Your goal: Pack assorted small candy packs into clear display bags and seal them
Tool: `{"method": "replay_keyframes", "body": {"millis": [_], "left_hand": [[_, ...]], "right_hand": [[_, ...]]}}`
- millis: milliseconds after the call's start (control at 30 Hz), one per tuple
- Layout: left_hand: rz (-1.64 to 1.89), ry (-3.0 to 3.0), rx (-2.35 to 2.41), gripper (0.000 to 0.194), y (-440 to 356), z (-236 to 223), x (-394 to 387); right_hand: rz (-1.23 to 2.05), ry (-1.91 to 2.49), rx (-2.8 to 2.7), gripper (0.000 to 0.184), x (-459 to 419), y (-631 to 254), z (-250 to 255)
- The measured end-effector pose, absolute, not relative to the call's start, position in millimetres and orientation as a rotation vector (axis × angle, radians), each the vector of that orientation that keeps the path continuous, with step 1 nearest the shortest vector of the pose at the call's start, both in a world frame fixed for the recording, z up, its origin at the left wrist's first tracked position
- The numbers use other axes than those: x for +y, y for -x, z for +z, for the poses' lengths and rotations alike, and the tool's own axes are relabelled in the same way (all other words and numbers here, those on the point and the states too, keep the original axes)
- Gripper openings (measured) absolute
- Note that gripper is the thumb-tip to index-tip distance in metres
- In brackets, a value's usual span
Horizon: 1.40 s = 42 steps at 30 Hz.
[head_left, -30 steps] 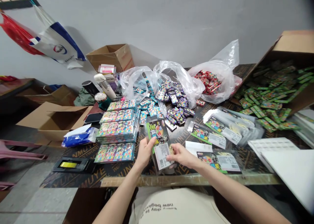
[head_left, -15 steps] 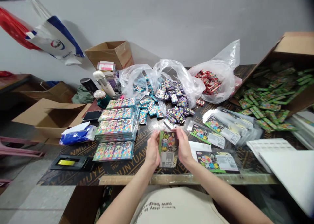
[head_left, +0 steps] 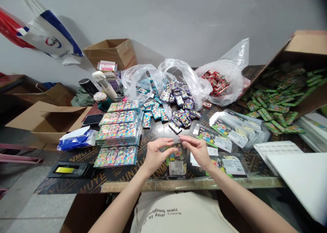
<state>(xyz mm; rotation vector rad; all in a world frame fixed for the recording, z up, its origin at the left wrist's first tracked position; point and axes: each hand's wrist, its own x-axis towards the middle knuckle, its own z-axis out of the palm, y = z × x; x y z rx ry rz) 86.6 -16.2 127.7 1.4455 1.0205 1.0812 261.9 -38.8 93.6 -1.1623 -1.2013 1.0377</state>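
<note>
A clear plastic bag with a printed card inside (head_left: 177, 166) lies in front of me near the table edge. My right hand (head_left: 198, 152) pinches the clear flap at the bag's far end. On the other side, my left hand (head_left: 158, 154) is bent round the same end, its fingertips at the flap and its thumb over the card. Just beyond my fingers sit small purple boxes (head_left: 184, 116) in a loose heap, with small blue boxes (head_left: 160, 114) beside them. More bagged cards (head_left: 231, 165) lie right of my right hand.
Stacked packs of boxes (head_left: 117, 131) stand to the left, near a black tape dispenser (head_left: 70, 170). Plastic bags (head_left: 230, 80) hold red packets at the back. A tipped carton (head_left: 309, 46) spills green packets at right, above white sheets (head_left: 301, 178).
The bagged card has gone from upright between both hands to lying on the table. My hands have shifted to its far end and the flap. The view has turned slightly.
</note>
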Motion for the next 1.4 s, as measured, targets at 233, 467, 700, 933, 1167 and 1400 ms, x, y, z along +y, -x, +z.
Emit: {"method": "replay_keyframes", "body": {"millis": [233, 467, 700, 933, 1167, 1400], "left_hand": [[0.895, -1.373, 1.049, 0.019, -82, 127, 2], [0.885, -1.609, 0.97, 0.008, -79, 136, -3], [0.918, -1.637, 0.937, 0.003, -79, 132, -13], [1.224, -1.429, 1.207, 0.006, -52, 118, 1], [1.364, -1.133, 1.554, 0.03, 6, 83, -17], [0.876, -1.684, 1.937, 0.028, 25, 63, -48]], "right_hand": [[0.973, 1.263, -1.429, 0.018, -42, -266, 114], [1.043, 1.232, -1.54, 0.018, -41, -268, 123], [0.647, 1.097, -1.783, 0.025, -59, -279, 99], [1.075, 1.253, -1.514, 0.061, -76, -262, 46], [1.013, 1.324, -1.579, 0.045, -12, -248, 33], [0.266, 1.508, -2.342, 0.091, 128, -242, 52]]}}
